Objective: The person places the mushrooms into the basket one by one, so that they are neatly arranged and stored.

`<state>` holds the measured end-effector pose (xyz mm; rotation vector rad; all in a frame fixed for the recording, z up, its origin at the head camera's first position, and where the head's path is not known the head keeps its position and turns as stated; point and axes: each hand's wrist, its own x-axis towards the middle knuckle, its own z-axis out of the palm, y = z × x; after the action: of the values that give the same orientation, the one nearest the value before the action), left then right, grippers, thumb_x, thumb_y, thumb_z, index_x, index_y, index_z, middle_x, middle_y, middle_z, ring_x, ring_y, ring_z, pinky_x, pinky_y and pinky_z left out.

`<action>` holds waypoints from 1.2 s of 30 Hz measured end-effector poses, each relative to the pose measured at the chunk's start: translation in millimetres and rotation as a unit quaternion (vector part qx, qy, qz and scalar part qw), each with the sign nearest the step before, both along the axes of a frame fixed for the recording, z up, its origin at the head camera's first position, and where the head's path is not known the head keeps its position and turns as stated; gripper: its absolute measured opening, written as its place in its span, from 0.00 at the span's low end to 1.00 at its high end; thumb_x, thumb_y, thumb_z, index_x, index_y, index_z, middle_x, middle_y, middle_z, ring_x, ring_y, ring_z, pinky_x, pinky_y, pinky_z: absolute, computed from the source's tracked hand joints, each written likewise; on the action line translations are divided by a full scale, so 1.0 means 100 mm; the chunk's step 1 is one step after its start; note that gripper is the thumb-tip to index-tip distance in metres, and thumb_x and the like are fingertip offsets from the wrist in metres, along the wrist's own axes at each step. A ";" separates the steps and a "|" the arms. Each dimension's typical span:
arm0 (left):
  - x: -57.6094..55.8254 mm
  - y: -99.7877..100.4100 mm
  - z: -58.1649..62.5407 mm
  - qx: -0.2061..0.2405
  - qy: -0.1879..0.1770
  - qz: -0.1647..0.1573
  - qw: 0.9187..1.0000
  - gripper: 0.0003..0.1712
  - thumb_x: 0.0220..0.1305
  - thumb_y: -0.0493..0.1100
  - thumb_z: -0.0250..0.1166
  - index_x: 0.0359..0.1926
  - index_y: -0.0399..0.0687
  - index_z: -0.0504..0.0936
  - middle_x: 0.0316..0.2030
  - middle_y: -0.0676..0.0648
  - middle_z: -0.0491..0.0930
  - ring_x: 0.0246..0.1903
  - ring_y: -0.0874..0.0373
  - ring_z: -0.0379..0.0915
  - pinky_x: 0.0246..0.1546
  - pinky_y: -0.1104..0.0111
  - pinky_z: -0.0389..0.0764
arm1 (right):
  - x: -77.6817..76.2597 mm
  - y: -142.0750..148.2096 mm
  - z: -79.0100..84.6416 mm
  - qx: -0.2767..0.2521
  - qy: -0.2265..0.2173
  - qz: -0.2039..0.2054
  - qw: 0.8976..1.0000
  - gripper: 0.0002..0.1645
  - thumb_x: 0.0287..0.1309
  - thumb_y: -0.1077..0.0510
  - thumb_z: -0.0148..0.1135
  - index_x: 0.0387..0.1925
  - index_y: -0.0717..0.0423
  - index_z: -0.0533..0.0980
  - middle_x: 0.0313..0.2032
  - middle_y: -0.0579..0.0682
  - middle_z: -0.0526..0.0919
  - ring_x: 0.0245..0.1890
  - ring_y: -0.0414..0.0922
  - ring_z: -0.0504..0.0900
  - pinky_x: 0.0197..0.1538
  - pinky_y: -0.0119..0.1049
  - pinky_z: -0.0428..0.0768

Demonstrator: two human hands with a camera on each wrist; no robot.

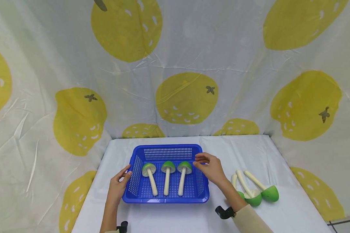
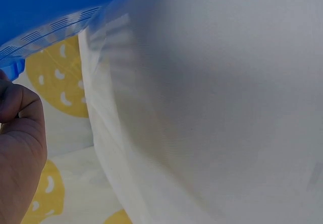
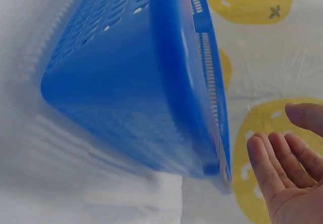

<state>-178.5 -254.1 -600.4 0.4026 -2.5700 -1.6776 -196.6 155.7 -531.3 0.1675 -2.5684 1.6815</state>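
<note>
A blue perforated plastic basket (image 1: 164, 200) stands on the white-covered table. Inside it, side by side with caps toward the far side, lie three toy mushrooms with green caps and pale stems: a left mushroom (image 1: 153, 184), a middle mushroom (image 1: 167, 183) and a right mushroom (image 1: 181, 183). My left hand (image 1: 116, 186) is at the basket's left rim, thumb and fingertips right at the edge. Over the right rim hovers my right hand (image 1: 211, 168), fingers loosely bent and holding nothing. The right wrist view shows its palm and fingers (image 3: 265, 166) beside the basket wall.
Several more green-capped mushrooms (image 1: 270, 193) lie in a loose group on the table right of the basket, partly behind my right forearm. A lemon-print curtain (image 1: 186, 97) rises behind the table and along both sides.
</note>
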 end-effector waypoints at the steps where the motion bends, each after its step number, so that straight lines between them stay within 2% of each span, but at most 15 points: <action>1: 0.00 0.00 0.00 0.003 0.000 -0.001 1.000 0.30 0.71 0.64 0.62 0.70 0.61 0.77 0.43 0.47 0.79 0.44 0.55 0.73 0.41 0.71 0.76 | 0.01 0.04 0.00 -0.003 0.004 -0.001 1.000 0.19 0.60 0.56 0.75 0.52 0.55 0.83 0.47 0.58 0.88 0.48 0.49 0.87 0.49 0.33 0.85; 5: 0.01 0.00 0.01 0.011 -0.002 0.000 1.000 0.30 0.71 0.63 0.63 0.70 0.62 0.77 0.43 0.47 0.78 0.40 0.57 0.74 0.38 0.72 0.77 | 0.07 0.20 -0.03 -0.017 0.015 -0.006 1.000 0.21 0.61 0.57 0.74 0.54 0.60 0.82 0.47 0.59 0.88 0.48 0.51 0.87 0.48 0.29 0.84; 9: 0.01 0.00 0.02 0.015 0.002 0.004 1.000 0.29 0.72 0.62 0.63 0.69 0.62 0.78 0.42 0.46 0.78 0.38 0.58 0.75 0.36 0.72 0.78 | 0.12 0.34 -0.04 -0.016 0.026 -0.023 0.999 0.20 0.62 0.55 0.74 0.53 0.60 0.82 0.46 0.58 0.88 0.46 0.47 0.87 0.46 0.26 0.84; 16: 0.00 0.02 0.00 0.015 0.010 0.009 1.000 0.27 0.72 0.58 0.64 0.69 0.60 0.79 0.42 0.45 0.80 0.40 0.59 0.75 0.37 0.72 0.79 | 0.17 0.66 -0.09 0.025 0.028 -0.063 0.997 0.19 0.63 0.53 0.73 0.52 0.57 0.82 0.44 0.56 0.88 0.43 0.36 0.86 0.45 0.23 0.82; 21: 0.01 0.01 -0.01 0.010 0.009 0.014 1.000 0.28 0.72 0.60 0.64 0.68 0.60 0.79 0.41 0.46 0.80 0.40 0.58 0.74 0.36 0.72 0.78 | 0.19 0.88 -0.17 0.051 0.018 -0.086 0.995 0.20 0.64 0.51 0.72 0.52 0.57 0.82 0.45 0.55 0.89 0.42 0.32 0.85 0.45 0.21 0.81; 28: 0.00 0.00 -0.01 0.010 0.016 0.003 1.000 0.29 0.72 0.60 0.64 0.69 0.58 0.78 0.41 0.45 0.80 0.41 0.57 0.75 0.37 0.71 0.78 | 0.23 1.13 -0.29 0.076 0.022 -0.113 0.990 0.18 0.63 0.51 0.73 0.50 0.56 0.83 0.43 0.55 0.89 0.39 0.26 0.83 0.42 0.19 0.80; 32: 0.01 0.00 -0.01 0.009 0.013 0.006 1.000 0.29 0.71 0.61 0.64 0.69 0.59 0.78 0.41 0.45 0.80 0.41 0.56 0.74 0.37 0.71 0.78 | 0.25 1.24 -0.35 0.109 0.017 -0.123 0.986 0.17 0.63 0.52 0.73 0.49 0.55 0.84 0.42 0.54 0.90 0.37 0.27 0.84 0.40 0.19 0.79; 36: 0.01 0.01 0.00 0.002 0.013 0.006 1.000 0.30 0.71 0.63 0.63 0.69 0.60 0.78 0.42 0.46 0.79 0.45 0.53 0.73 0.40 0.70 0.76 | 0.28 1.31 -0.42 0.137 -0.008 -0.123 0.983 0.18 0.64 0.51 0.72 0.50 0.57 0.84 0.43 0.54 0.90 0.39 0.34 0.87 0.41 0.21 0.78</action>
<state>-177.3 -253.4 -600.9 0.3949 -2.5413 -1.6730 -168.4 286.6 -573.0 -0.1447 -2.6907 1.2484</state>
